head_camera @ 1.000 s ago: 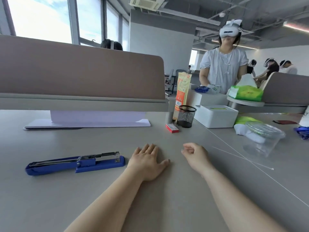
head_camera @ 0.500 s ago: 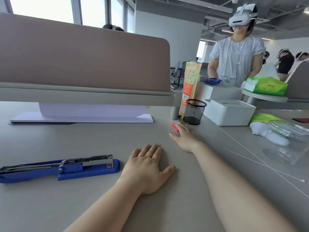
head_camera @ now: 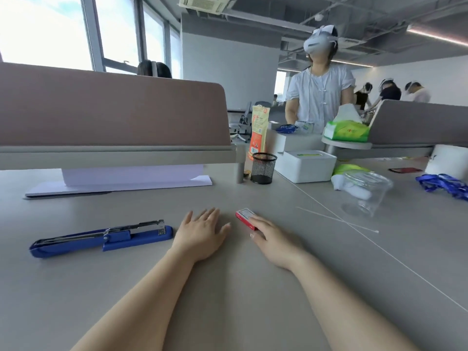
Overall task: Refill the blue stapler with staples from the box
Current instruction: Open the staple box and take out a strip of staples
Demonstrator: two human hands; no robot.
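The blue stapler [head_camera: 101,239] lies flat on the grey desk at the left, its lid swung open and the metal magazine exposed. My left hand [head_camera: 201,234] rests palm down just right of it, fingers spread, holding nothing. The small red staple box [head_camera: 245,217] lies on the desk to the right of that hand. My right hand [head_camera: 272,240] lies over the box's near end, its fingers closed on it.
A black mesh pen cup [head_camera: 263,168], a white box [head_camera: 305,165] and an orange packet [head_camera: 258,127] stand at the back. A clear plastic container [head_camera: 366,192] and blue lanyards [head_camera: 443,186] lie right. A desk divider [head_camera: 114,115] runs behind. A person [head_camera: 320,93] stands beyond.
My right hand reached out to the red box beside the pen cup, took hold of it and drew it back toward me. My left hand stayed flat on the desk.
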